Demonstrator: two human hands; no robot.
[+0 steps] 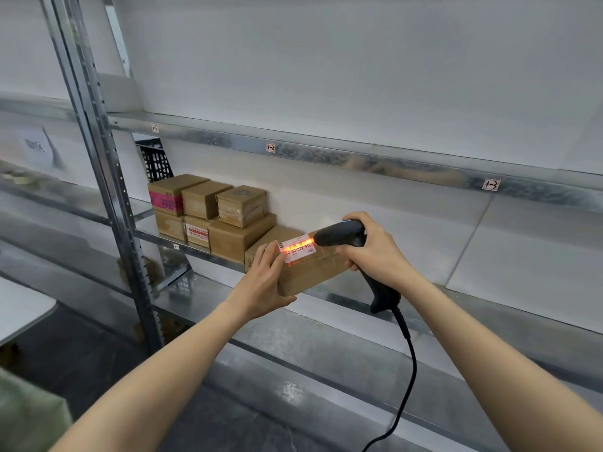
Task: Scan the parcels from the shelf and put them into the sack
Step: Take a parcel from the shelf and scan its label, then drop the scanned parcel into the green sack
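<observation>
Left hand (pixel 262 283): clamped on the near-left end of the parcel (pixel 315 274), held up in front of the shelf edge.
Left fingers (pixel 272 256): laid close together, fairly straight, over the top face; tips right at the left end of the label (pixel 297 247). Thumb under the parcel's lower edge, so a pinch between thumb and fingers.
Parcel: plain brown cardboard, long side running from the left fingers across to the right hand, tilted slightly.
Label: white, on the top face, just beyond the left fingertips; lit by an orange-red stripe of light.
Right hand (pixel 375 249): wrapped around the scanner (pixel 342 234), fingers curled tight on the grip; lowest fingers at the parcel's right end (touching or only beside, cannot tell).
Scanner: black, nose just off the label's right end, handle sticking out below the right palm.
Cable (pixel 409 363): black, hanging from the handle down past the right forearm.
Stacked parcels (pixel 228 220): brown boxes in two layers on the shelf (pixel 359 158), beyond the left fingertips and to their left.
Crate (pixel 156 161): black lattice, behind the stack.
Shelf tags (pixel 491 184): handwritten, on the rail above both hands.
Green shape (pixel 26 415): bottom-left corner, well apart from either hand, too blurred to name.
</observation>
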